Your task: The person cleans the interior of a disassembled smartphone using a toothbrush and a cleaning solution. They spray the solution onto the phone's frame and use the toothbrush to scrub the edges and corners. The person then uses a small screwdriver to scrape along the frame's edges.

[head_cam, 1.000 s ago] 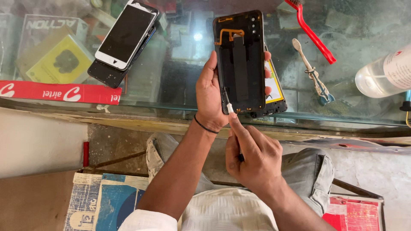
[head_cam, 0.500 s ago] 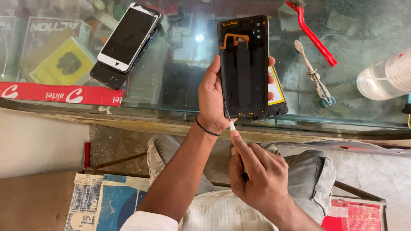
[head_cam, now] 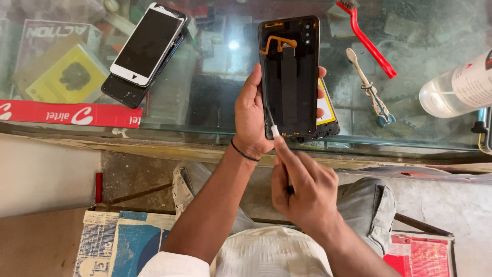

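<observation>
Gripping the opened phone [head_cam: 289,77] upright, left hand [head_cam: 251,118] steadies it; right hand [head_cam: 307,190] pinches a thin tool [head_cam: 275,131] at the phone's lower edge.

Phone repair shop: glass counter [head_cam: 215,110], phones [head_cam: 146,46]

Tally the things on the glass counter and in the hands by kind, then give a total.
Phones and phone parts: 3 (opened black phone in the left hand, white-fronted phone, dark phone under it)
Brushes: 2 (red brush, pale brush)
Bottles: 1 (clear bottle)
Hand tools: 1 (white-tipped tool in the right hand)
Total: 7
</observation>
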